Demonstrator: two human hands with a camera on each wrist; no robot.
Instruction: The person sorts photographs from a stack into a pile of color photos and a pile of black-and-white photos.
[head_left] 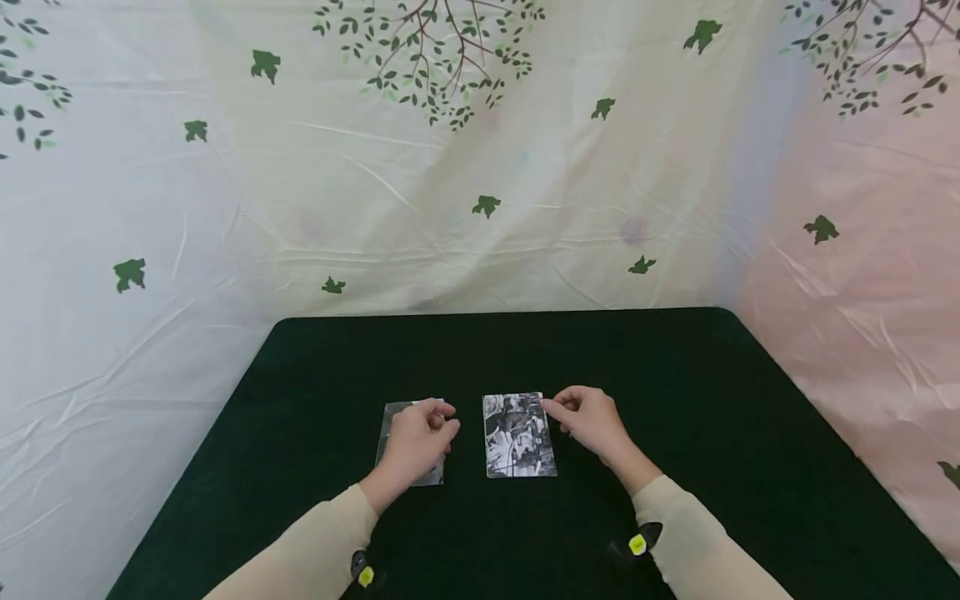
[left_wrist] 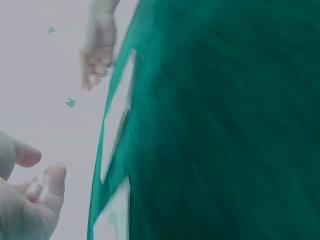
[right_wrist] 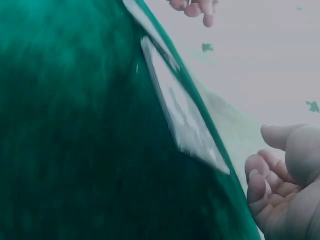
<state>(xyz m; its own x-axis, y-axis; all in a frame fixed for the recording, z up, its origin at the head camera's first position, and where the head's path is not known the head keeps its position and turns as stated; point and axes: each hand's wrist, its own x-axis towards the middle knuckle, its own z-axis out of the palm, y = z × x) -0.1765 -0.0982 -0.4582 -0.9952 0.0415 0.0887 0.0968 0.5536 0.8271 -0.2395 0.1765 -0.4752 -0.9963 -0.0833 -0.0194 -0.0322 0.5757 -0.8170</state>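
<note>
A dark green table (head_left: 675,400) is standing before a leaf-printed sheet (head_left: 225,208). Near its front edge, your left hand (head_left: 417,442) is hovering loosely curled over one photo (head_left: 387,433), holding nothing; your right hand (head_left: 588,419) is fingering the top right corner of the black-and-white photo (head_left: 519,435) just beside it.

Left hand (head_left: 415,442) covers most of the left photo (head_left: 390,425); only its left strip, top edge & a bit near the bottom show, so its print can't be read. Both wrist views are motion-blurred w/ a teal cast. In the left wrist view that hand is cut by the bottom-left corner, pics are just pale slivers. Right hand (head_left: 588,419) is cut by the right wrist view's bottom-right edge; the right photo (head_left: 519,435) there is smeared. Whether either hand's fingertips touch a photo: can't tell. Tabletop (head_left: 675,400) near edge runs out of frame.
</note>
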